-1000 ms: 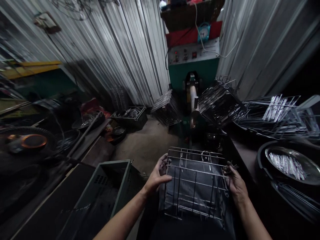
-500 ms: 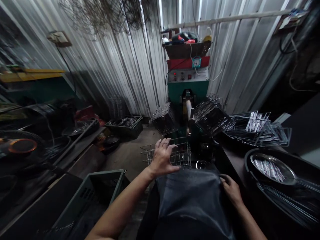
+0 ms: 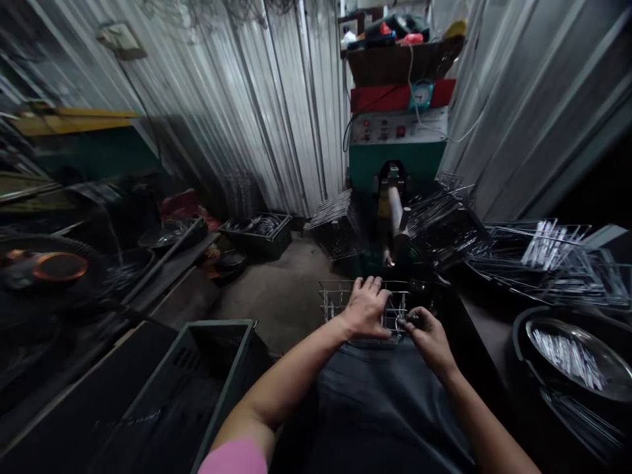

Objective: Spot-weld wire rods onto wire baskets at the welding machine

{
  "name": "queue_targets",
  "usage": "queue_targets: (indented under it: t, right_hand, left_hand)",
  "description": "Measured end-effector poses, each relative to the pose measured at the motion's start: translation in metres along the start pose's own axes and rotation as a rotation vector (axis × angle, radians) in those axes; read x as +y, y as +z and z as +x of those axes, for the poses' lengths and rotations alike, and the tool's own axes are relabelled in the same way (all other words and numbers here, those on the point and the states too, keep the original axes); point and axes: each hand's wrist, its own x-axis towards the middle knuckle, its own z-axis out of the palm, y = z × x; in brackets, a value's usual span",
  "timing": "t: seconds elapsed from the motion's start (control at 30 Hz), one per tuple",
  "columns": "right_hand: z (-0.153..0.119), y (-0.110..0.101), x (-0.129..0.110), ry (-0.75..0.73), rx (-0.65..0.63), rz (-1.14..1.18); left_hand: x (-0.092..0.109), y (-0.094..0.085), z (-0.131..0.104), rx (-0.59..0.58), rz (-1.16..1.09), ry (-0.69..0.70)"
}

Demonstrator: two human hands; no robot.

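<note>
As our left hand [image 3: 368, 311] splays across a rectangular basket of thin metal wire [image 3: 333, 304], our right hand [image 3: 425, 334] curls beside it — grip unclear — near a slotted plastic crate [image 3: 237, 366].

corrugated metal wall [image 3: 276, 112], teal clock [image 3: 421, 96] against a red panel [image 3: 442, 93], white cord [image 3: 411, 64], yellow board [image 3: 74, 124] at left

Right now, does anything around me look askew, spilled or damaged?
The wire frames at the far right look askew, jumbled at differing angles. I see no clear spill, and the wire basket at your left hand shows no obvious bend, though blur and dim light hide detail.
</note>
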Motion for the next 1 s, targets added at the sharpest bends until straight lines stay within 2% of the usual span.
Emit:
queue_targets:
  t: [0.1,0.23,0.37,0.43,0.53,0.67,0.8,1.0]
  right_hand:
    - [0.006,0.006,0.003,0.13,-0.058,0.187]
    - [0.01,0.001,0.004,0.201,-0.192,0.224]
    - [0.013,-0.007,0.006,0.242,-0.254,0.245]
    - [0.017,-0.011,0.007,0.15,-0.303,0.194]
    - [0.027,-0.015,0.012,-0.097,-0.377,0.025]
    - [0.041,-0.009,0.022,-0.314,-0.334,-0.141]
    - [0.045,0.002,0.032,-0.39,-0.241,-0.198]
    - [0.047,0.01,0.038,-0.391,-0.198,-0.218]
  left_hand:
    - [-0.011,0.002,0.005,0.003,-0.034,-0.005]
    - [-0.022,0.002,0.01,-0.02,-0.061,0.003]
    - [-0.028,-0.001,0.02,-0.039,-0.056,0.019]
    - [-0.031,-0.003,0.027,-0.048,-0.055,0.01]
    - [-0.036,-0.005,0.035,-0.07,-0.068,-0.004]
    - [-0.043,0.0,0.043,-0.075,-0.069,0.006]
    - [-0.053,0.012,0.046,-0.118,-0.057,0.026]
    - [-0.072,0.026,0.051,-0.156,-0.06,0.065]
